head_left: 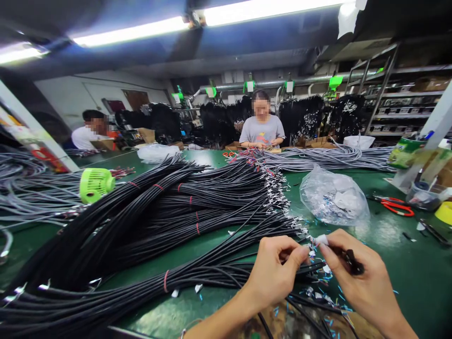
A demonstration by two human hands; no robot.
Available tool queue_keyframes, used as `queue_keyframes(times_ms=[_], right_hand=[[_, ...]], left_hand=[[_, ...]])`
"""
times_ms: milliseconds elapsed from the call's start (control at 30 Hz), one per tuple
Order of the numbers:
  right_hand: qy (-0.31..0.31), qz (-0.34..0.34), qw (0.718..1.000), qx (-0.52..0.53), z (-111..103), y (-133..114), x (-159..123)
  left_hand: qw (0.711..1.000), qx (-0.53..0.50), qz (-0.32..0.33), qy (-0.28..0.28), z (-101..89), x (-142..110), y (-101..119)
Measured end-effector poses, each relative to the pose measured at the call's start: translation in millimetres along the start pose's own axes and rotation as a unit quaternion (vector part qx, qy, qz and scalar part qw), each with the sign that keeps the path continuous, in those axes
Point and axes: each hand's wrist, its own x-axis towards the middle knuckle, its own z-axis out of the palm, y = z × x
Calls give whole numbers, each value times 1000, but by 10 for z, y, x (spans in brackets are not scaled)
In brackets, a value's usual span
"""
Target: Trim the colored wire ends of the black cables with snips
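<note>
Hands meeting over a cable end, at the near right of a green surface (388,235). The left hand (277,266) has thumb and forefinger pressed together, apparently on fine wire ends (312,246), though the fingertips partly hide the grip. The right hand (362,275) pinches a small white piece (321,240) just beside them; its remaining fingers curl round a dark object (354,263), probably a tool parked in the palm to spare setting it down. Black cables (219,200) lie to the left with their stripped ends (277,195) fanned toward the worker's right, presumably for easy picking. Red ties (165,281) seem to keep the bundles separate. The clear plastic bag (314,188), containing scraps, and the red-handled snips (397,206) lie beyond the right hand, likely for ready reach.
</note>
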Motion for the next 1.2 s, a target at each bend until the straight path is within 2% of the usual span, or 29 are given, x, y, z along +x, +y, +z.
queue_keyframes(times_ms=[167, 300, 567, 733, 933, 1100, 1200], right_hand=[[16, 70, 997, 25, 67, -29, -23], [-13, 90, 995, 50, 92, -33, -39], [7, 30, 999, -20, -8, 56, -33], [-17, 14, 1000, -8, 8, 45, -26], [19, -8, 1000, -23, 7, 28, -9], [45, -11, 999, 7, 29, 1, -12], [45, -24, 999, 2, 27, -6, -15]], left_hand=[[999, -45, -12, -20, 11, 5, -62], [996, -75, -17, -38, 3, 11, -91], [997, -58, -15, -40, 14, -6, -88], [998, -48, -6, -30, 18, -11, -78], [999, -42, 6, -16, 21, -12, -57], [1000, -22, 12, -9, 31, -20, -70], [1000, -15, 14, -8, 32, -17, -78]])
